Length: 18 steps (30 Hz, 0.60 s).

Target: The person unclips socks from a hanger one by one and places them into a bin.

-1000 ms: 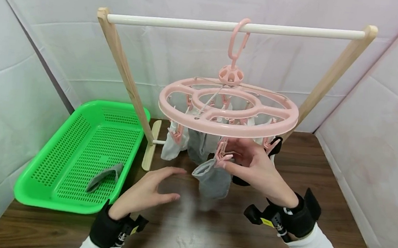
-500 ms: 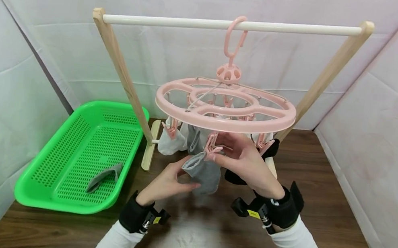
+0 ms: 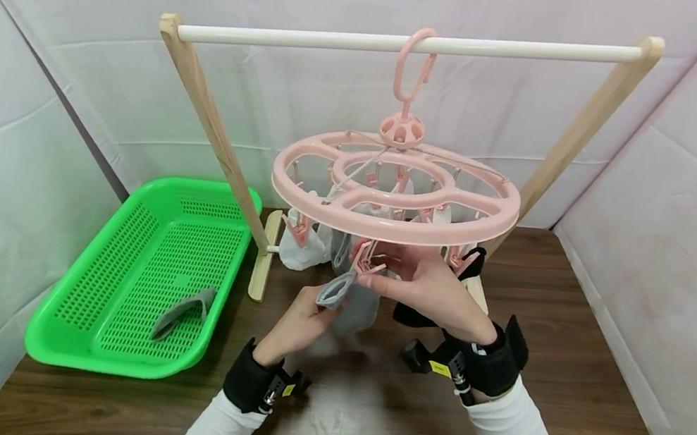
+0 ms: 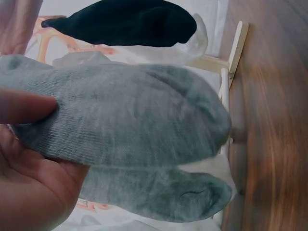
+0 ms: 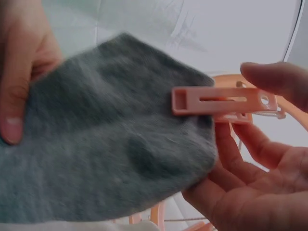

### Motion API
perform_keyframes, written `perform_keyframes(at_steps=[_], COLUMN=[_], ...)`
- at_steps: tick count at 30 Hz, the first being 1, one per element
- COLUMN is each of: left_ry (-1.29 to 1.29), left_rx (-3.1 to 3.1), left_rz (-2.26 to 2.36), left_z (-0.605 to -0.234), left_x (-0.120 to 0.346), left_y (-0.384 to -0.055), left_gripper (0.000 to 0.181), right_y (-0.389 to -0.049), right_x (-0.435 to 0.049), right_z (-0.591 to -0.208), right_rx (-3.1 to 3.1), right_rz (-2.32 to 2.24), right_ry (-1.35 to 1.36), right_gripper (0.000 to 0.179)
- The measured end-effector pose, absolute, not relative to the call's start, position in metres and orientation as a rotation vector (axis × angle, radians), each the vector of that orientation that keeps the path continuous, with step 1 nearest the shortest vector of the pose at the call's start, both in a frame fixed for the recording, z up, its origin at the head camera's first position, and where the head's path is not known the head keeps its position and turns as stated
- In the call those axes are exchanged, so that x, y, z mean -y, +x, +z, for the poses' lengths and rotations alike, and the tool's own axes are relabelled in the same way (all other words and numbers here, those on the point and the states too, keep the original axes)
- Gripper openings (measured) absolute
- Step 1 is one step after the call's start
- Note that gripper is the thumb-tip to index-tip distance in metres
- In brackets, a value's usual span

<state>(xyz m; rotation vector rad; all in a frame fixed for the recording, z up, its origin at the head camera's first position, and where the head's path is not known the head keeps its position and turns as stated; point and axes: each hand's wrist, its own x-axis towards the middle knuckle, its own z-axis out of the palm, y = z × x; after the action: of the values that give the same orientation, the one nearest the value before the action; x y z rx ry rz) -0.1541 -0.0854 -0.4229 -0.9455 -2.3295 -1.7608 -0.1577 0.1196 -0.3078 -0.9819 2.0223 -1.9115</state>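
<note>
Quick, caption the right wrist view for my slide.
Left hand holds a gray sock, a pink clip at its edge, right hand beside the clip.

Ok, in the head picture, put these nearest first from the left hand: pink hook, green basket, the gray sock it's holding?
1. Gray sock: pinched in the left hand.
2. Green basket: over on that hand's left.
3. Pink hook: farthest, high up on the white rod.
</note>
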Motion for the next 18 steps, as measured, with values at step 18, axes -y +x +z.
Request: perform_keyframes(at_steps=[18], left_ry=[-0.850], left_rx=[2.410], left_rz=[-1.696], left_z=[-0.435], left_x=[0.094], left_y=[-0.154], left_gripper=[0.040], right_y=[-0.163], right_x=[-0.127], right_z=[-0.306], right_rx=[-1.991], right_rz=[-1.856], right_ry=[-0.934], right_gripper=[0.039])
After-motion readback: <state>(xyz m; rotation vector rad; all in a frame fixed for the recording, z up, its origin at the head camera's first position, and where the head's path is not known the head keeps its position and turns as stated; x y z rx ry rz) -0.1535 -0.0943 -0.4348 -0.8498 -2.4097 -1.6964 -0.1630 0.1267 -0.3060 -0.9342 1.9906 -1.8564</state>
